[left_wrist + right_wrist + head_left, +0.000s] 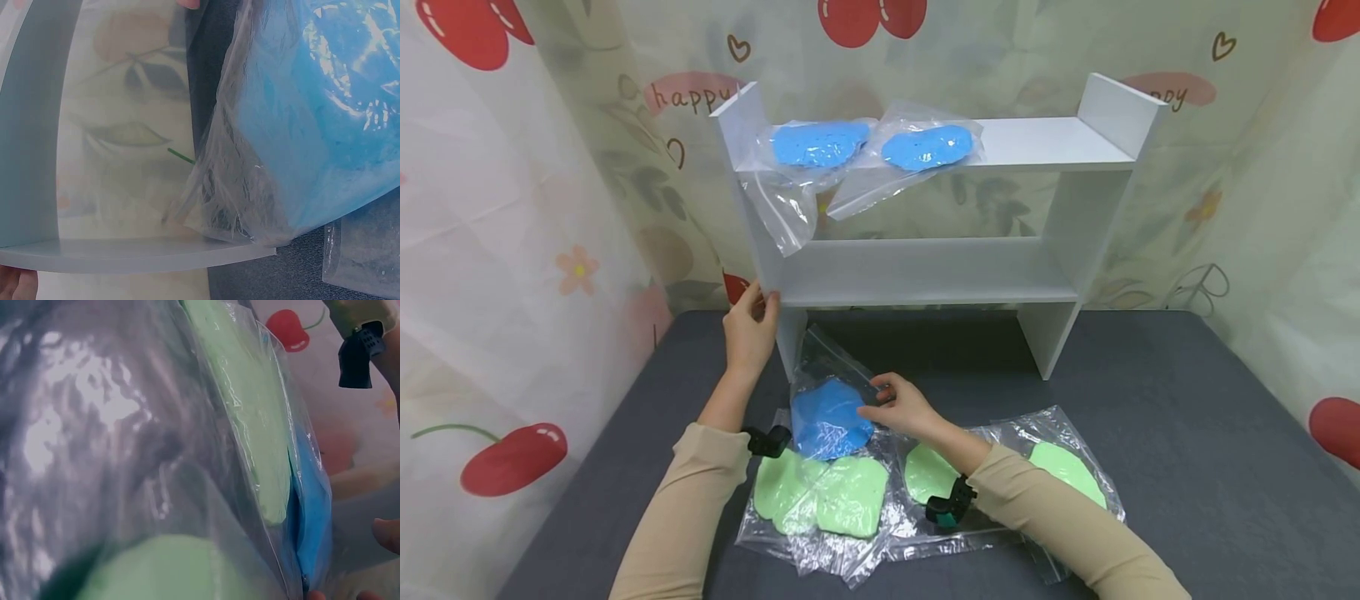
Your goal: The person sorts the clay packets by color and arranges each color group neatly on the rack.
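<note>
My left hand (751, 329) grips the front edge of the left side panel of a white two-tier shelf (925, 272), level with the lower board. In the left wrist view its fingers (17, 284) show outside the panel. A clear zip bag with a flat blue lump (829, 421) lies partly over bagged green lumps (850, 496), its upper part by the shelf's left leg. My right hand (910, 408) is at this bag's right edge, thumb and fingers apart. In the right wrist view the thumb (387, 534) stands away from the blue bag (312, 519); contact is unclear.
Two more bagged blue lumps (822, 144) lie on the top board, their bags hanging over its front edge. Further bagged green lumps (1067, 471) lie on the dark table (1187, 433) under and beside my right forearm. A patterned cloth hangs behind the shelf.
</note>
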Action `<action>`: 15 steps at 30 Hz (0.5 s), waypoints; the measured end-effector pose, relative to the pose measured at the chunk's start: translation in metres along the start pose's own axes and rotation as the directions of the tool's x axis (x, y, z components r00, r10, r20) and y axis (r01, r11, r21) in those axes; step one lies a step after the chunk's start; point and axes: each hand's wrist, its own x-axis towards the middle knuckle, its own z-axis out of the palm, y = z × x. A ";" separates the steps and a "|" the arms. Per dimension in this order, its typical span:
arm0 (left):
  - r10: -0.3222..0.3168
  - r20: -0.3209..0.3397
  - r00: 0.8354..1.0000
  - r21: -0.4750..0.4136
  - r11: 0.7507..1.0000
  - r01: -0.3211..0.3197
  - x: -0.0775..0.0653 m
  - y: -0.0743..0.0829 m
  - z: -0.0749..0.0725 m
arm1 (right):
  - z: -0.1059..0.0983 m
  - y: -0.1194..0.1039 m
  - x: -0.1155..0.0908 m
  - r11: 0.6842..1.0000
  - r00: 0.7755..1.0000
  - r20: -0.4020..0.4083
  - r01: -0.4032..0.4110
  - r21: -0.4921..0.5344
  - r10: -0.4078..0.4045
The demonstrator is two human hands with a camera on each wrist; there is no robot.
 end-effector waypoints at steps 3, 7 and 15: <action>-0.003 0.001 1.000 -0.001 1.000 0.003 0.000 0.000 0.000 | 0.003 0.000 0.001 1.000 1.000 -0.004 -0.012 -0.012 0.012; -0.008 0.005 1.000 -0.002 1.000 0.008 0.000 0.000 0.000 | 0.006 -0.001 0.003 0.999 1.000 -0.003 -0.022 -0.034 0.022; -0.005 0.005 1.000 0.001 1.000 0.005 0.000 0.001 -0.001 | 0.012 -0.001 0.009 0.995 0.998 0.022 -0.051 -0.089 0.053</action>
